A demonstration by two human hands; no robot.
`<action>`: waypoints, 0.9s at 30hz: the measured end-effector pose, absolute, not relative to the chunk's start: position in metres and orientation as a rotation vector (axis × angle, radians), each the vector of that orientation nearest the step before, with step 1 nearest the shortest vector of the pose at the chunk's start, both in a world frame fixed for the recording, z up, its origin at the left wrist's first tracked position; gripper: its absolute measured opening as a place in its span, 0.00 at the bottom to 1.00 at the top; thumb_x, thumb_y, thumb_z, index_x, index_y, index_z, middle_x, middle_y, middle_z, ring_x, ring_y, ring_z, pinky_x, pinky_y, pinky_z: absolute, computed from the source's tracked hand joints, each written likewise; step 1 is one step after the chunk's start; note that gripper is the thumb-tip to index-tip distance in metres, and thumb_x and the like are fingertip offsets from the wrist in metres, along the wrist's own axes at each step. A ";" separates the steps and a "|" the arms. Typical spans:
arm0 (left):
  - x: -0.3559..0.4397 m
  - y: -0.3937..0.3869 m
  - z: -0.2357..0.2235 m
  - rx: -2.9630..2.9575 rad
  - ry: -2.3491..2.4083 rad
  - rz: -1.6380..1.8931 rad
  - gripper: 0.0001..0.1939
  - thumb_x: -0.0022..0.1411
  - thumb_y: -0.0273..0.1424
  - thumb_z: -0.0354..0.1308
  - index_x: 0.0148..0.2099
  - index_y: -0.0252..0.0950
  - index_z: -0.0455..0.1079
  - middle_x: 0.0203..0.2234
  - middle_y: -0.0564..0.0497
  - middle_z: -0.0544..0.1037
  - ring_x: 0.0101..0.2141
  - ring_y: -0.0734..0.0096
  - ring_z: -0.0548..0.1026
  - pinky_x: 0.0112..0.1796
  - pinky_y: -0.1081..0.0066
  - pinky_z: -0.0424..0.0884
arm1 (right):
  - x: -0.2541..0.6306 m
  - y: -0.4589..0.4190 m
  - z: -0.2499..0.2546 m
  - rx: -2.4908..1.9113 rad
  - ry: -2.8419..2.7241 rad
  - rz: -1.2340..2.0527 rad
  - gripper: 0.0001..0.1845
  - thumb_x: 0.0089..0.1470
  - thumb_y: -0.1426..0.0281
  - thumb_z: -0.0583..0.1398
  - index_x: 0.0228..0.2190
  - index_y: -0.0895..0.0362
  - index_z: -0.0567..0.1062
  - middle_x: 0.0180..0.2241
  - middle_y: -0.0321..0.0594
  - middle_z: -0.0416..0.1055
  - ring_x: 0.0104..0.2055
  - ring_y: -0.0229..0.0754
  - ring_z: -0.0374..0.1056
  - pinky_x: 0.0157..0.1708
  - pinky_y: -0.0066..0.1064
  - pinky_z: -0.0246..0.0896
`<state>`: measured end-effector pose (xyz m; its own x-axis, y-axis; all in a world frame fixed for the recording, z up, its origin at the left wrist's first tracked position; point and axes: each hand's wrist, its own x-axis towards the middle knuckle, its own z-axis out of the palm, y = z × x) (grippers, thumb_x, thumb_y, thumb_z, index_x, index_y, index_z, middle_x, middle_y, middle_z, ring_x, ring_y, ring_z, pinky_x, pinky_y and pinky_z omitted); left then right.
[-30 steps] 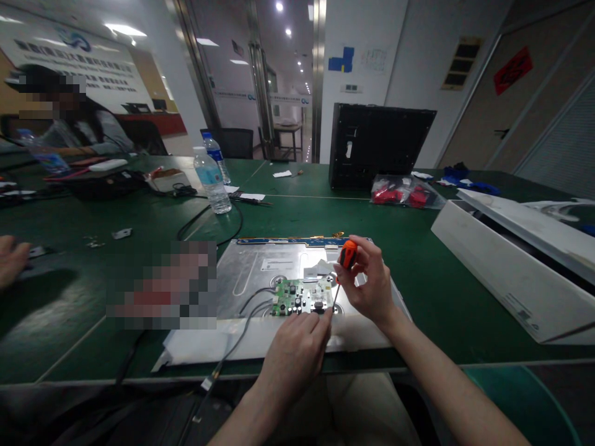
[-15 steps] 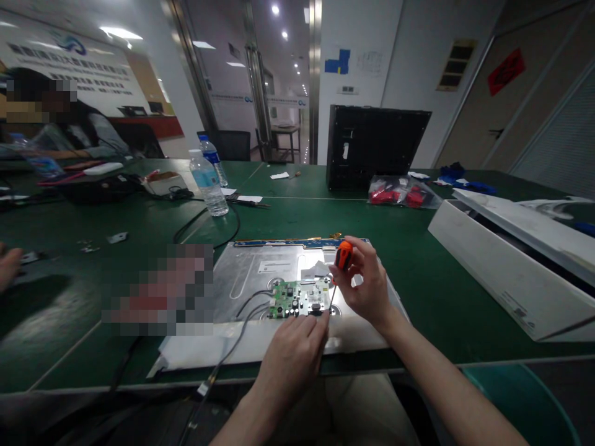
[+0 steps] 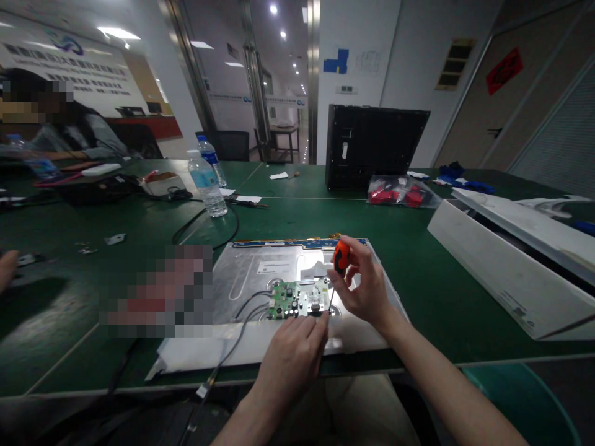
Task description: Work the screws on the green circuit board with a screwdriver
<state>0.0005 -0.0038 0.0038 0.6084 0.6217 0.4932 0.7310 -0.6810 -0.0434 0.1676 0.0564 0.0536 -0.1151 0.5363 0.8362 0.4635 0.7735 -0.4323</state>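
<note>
Honestly, I fear sideways pressure could skid the screwdriver (image 3: 341, 255), pinched by the right hand (image 3: 369, 291), into the half-curled left hand (image 3: 292, 348), hold unclear, by the near edge of the board (image 3: 289, 296).

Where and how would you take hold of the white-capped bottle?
Grip around the labelled middle of the white-capped water bottle, probably from the near side: its body is round and upright, and the blue-capped bottle stands close behind.

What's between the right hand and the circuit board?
The screwdriver's thin shaft, slanting from the right hand toward the green circuit board, in the head view.
</note>
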 end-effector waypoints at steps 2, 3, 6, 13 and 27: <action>0.000 -0.003 0.003 -2.599 -1.106 -0.654 0.14 0.67 0.23 0.43 0.50 0.30 0.66 0.25 0.50 0.72 0.25 0.65 0.71 0.28 0.66 0.67 | 0.168 0.055 0.054 -0.803 -1.765 0.100 0.31 0.54 0.73 0.58 0.57 0.51 0.56 0.30 0.34 0.67 0.24 0.34 0.64 0.20 0.24 0.61; 0.000 -0.003 0.003 -2.599 -1.106 -0.654 0.14 0.67 0.23 0.43 0.50 0.30 0.66 0.25 0.50 0.72 0.25 0.65 0.71 0.28 0.66 0.67 | 0.168 0.055 0.053 -0.806 -1.766 0.099 0.31 0.53 0.74 0.57 0.58 0.51 0.55 0.30 0.34 0.67 0.24 0.34 0.64 0.19 0.24 0.61; 0.000 -0.003 0.004 -2.601 -1.118 -0.662 0.14 0.67 0.23 0.43 0.50 0.31 0.66 0.25 0.50 0.72 0.25 0.66 0.71 0.28 0.66 0.68 | 0.168 0.055 0.053 -0.802 -1.762 0.061 0.31 0.53 0.74 0.57 0.57 0.51 0.56 0.28 0.32 0.65 0.22 0.33 0.62 0.17 0.24 0.58; 0.000 -0.003 0.003 -2.601 -1.138 -0.673 0.13 0.68 0.24 0.44 0.50 0.31 0.66 0.25 0.50 0.72 0.26 0.66 0.71 0.29 0.66 0.68 | 0.166 0.057 0.053 -0.788 -1.748 0.029 0.30 0.55 0.68 0.60 0.56 0.50 0.56 0.28 0.31 0.65 0.22 0.33 0.61 0.17 0.24 0.59; 0.000 -0.004 0.005 -2.598 -1.115 -0.633 0.14 0.68 0.23 0.43 0.51 0.30 0.65 0.25 0.51 0.71 0.25 0.66 0.70 0.28 0.67 0.66 | 0.168 0.055 0.051 -0.791 -1.745 0.118 0.32 0.53 0.74 0.57 0.57 0.51 0.54 0.29 0.34 0.67 0.23 0.34 0.64 0.18 0.24 0.58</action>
